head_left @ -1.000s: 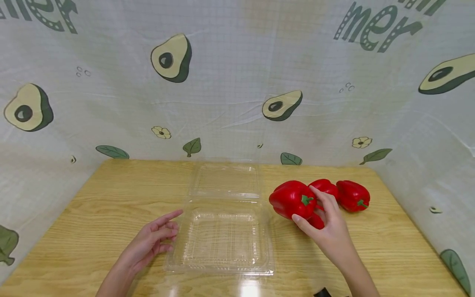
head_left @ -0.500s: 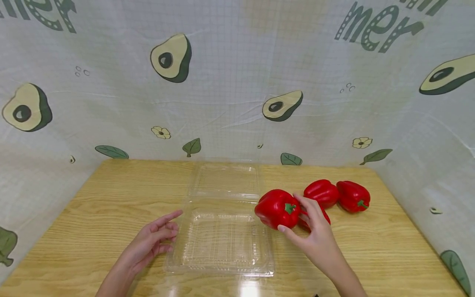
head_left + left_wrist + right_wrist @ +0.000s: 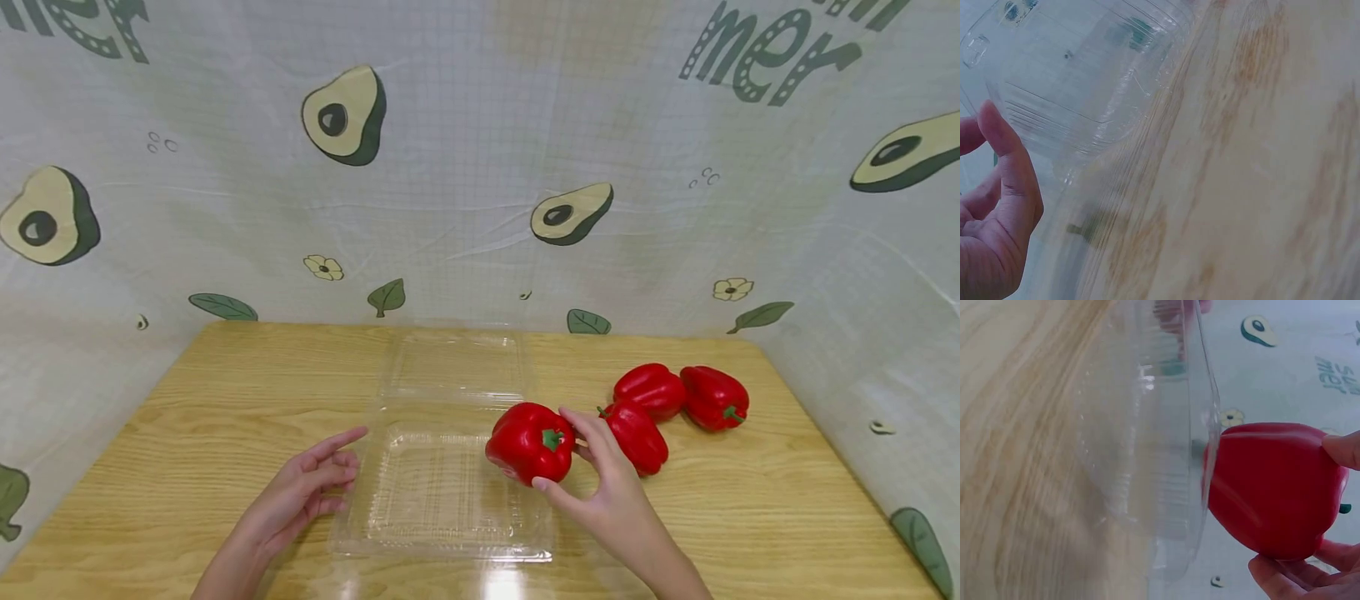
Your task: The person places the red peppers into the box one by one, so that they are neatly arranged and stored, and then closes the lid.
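Note:
My right hand (image 3: 611, 483) grips a red bell pepper (image 3: 521, 442) by its stem end, thumb on the near side and fingers on the far side. The pepper's green stem faces me. It hangs over the right part of a clear plastic clamshell container (image 3: 442, 546), whose lid (image 3: 457, 367) lies folded back. From the right wrist view, the pepper (image 3: 1272, 487) appears above the container's rim (image 3: 1210, 437). My left hand (image 3: 303, 487) is at the container's left edge, index finger extended and the others loosely bent. Whether it touches the rim, I cannot tell.
Three more red bell peppers lie together on the right: one nearest (image 3: 637, 437), one behind it (image 3: 648, 390) and one at the far right (image 3: 714, 398). The wooden table (image 3: 225, 400) ends at a fabric backdrop (image 3: 465, 167) printed with avocados.
My right hand has carried the pepper left and toward me, from beside the other peppers to over the container. The nearest loose pepper is now uncovered. My left hand stays about where it was.

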`<state>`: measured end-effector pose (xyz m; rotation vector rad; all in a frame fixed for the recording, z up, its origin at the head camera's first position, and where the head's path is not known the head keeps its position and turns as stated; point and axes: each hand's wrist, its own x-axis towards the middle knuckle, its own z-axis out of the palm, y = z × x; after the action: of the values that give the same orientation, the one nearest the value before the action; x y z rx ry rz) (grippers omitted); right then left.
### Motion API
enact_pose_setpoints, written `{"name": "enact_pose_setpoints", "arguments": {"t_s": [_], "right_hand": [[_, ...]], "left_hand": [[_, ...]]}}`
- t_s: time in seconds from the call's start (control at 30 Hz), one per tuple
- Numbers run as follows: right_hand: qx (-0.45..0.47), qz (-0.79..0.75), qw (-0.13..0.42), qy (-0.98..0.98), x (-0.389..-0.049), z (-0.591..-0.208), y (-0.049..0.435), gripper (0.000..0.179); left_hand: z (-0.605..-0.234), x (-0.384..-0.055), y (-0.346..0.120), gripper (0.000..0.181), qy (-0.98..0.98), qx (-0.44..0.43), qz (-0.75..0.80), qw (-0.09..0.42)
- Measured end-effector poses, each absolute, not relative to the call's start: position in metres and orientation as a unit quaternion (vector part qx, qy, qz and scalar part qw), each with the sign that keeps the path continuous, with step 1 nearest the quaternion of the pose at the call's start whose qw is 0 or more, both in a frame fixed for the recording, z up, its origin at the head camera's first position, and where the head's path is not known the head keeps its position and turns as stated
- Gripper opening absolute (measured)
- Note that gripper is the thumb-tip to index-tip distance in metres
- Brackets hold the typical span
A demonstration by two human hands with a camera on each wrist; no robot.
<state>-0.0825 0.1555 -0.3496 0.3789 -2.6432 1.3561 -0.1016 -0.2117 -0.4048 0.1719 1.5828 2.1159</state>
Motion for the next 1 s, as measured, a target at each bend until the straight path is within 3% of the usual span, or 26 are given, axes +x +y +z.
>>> {"name": "enact_pose_setpoints", "arguments": {"t_s": [0.37, 1.0], "right_hand": [[0.133, 0.462, 0.020, -0.876, -0.078, -0.360, 0.137, 0.076], [0.193, 0.449, -0.005, -0.872, -0.076, -0.366, 0.116, 0.067]], "left_hand": [[-0.405, -0.102, -0.211, 0.047, 0.579, 0.058, 0.775, 0.246], [-0.405, -0.102, -0.211, 0.047, 0.570, 0.063, 0.782, 0.243]]}}
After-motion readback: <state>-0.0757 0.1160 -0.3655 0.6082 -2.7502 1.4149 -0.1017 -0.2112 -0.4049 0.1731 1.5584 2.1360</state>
